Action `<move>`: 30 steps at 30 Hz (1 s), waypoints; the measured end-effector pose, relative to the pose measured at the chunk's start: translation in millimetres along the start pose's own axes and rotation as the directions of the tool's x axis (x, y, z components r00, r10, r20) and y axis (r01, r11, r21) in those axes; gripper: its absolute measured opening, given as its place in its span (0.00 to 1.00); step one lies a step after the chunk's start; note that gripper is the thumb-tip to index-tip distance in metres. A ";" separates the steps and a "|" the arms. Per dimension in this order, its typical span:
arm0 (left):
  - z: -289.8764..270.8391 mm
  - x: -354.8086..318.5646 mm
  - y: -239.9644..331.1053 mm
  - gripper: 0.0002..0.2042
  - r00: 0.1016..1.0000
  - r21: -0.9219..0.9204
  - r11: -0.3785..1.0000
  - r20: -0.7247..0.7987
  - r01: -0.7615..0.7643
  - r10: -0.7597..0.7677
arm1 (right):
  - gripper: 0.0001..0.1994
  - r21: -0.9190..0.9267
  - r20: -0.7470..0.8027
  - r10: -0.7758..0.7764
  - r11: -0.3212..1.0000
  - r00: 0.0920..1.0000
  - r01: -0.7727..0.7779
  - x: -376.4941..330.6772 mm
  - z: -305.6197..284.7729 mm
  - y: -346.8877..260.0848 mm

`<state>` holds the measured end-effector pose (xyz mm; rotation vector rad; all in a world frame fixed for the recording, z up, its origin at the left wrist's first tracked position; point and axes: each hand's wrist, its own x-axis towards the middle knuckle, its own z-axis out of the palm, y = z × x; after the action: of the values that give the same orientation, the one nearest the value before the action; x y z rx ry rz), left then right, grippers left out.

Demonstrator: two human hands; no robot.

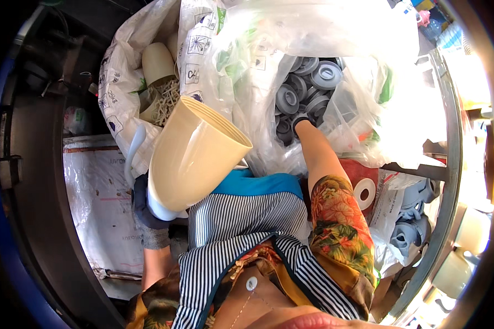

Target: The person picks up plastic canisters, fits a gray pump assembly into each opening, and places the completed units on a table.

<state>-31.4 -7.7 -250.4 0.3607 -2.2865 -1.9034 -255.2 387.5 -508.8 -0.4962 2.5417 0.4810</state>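
Here, left of centre in the frame, the gloved left hand [144, 204] grips a cream container [197, 156] near its pale-blue base [162, 209], rim tilted toward the upper right; and at upper centre, the right hand [300, 119] dips among grey lids [296, 88] in a plastic bag [362, 104], fingers hidden, its grasp impossible to tell.

Plastic bag [260, 101]: passage through open mouth; obstacles: grey lids [315, 82] inside, film folds [348, 109] along right edge, cream container [195, 156] near left edge.

Tilted cream container [195, 156], grey lids [315, 103] in bag [350, 109]
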 end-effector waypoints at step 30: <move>-43.7 -62.1 15.0 0.15 0.986 -0.464 0.886 0.152 0.009 0.070 | 0.26 0.627 -0.570 0.467 0.779 0.676 -0.009 -379.0 -102.6 -105.1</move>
<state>38.3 -29.6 -224.8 0.1063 -1.8106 -2.4516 54.5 348.1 -248.4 -0.0662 3.3057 -0.5541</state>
